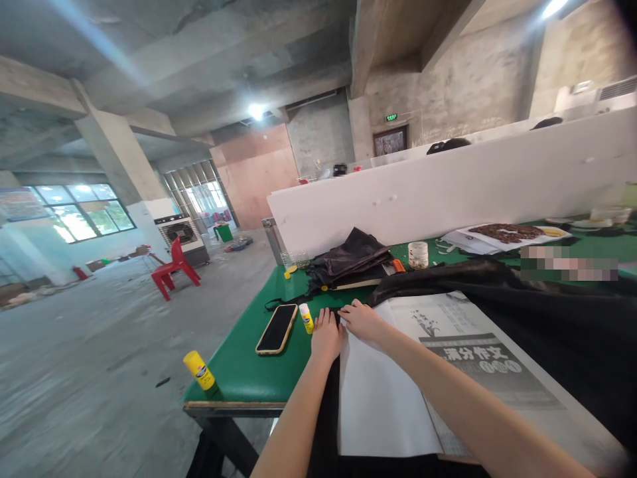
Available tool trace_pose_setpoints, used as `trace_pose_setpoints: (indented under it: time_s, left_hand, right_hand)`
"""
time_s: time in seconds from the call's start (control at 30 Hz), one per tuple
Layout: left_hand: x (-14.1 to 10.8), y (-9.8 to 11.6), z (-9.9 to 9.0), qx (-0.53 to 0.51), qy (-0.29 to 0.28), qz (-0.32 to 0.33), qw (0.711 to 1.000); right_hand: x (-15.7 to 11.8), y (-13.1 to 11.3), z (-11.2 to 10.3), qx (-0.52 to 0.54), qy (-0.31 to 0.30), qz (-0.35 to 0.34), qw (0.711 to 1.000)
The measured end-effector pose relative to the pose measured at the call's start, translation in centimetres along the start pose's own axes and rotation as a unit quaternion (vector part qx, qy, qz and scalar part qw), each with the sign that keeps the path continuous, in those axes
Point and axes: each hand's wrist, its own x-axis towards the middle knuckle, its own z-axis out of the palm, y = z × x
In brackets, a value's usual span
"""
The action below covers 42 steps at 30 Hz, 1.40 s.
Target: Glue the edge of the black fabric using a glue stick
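My left hand [327,332] lies palm down at the left edge of the black fabric [552,332], its fingers stretched out and flat. Right beside it, my right hand [362,320] rests at the top left corner of a white sheet of paper [383,392]. Its fingers are bent and bunched on the dark fabric edge; the thumb is hidden. A printed page [478,358] with large Chinese characters lies on the fabric, under my right forearm. Close to my left hand stands a small glue stick [306,320] with a white cap. A phone [277,329] lies left of it.
A yellow glue stick [199,370] stands at the green table's [243,378] left corner. Behind my hands are a heap of dark cloth [351,255], a clear jar [418,255] and a white partition [438,196]. A red chair [175,269] stands on the floor at left.
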Motion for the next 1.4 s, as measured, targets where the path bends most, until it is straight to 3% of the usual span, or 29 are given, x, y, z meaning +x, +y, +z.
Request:
trace_pose_setpoints:
  time_s: [0.3, 0.67, 0.8, 0.97, 1.23, 1.4]
  left_hand:
    - [-2.1, 0.5, -0.2, 0.010, -0.013, -0.010, 1.000]
    - [-1.9, 2.8, 0.4, 0.036, 0.016, -0.037, 0.999]
    - [-1.8, 2.7, 0.9, 0.030, 0.031, -0.031, 0.999]
    - [-1.8, 2.3, 0.9, 0.013, 0.043, -0.022, 0.999]
    - [-1.7, 2.1, 0.9, -0.010, 0.036, -0.008, 0.999]
    - [-1.7, 2.0, 1.0, -0.018, 0.026, -0.010, 0.999]
  right_hand:
    - [-0.5, -0.9, -0.7, -0.014, 0.004, 0.022, 1.000]
    - [-0.7, -1.1, -1.1, -0.004, 0.036, 0.020, 0.999]
    - [-0.3, -1.1, -1.3, 0.013, 0.054, 0.026, 0.998]
    - [0.2, -1.1, -1.6, 0.027, 0.083, 0.082, 0.993]
    - [0.1, -1.0, -1.5, 0.071, 0.080, 0.076, 0.991]
    - [0.1, -0.4, -1.3, 0.106, 0.098, 0.112, 0.983]
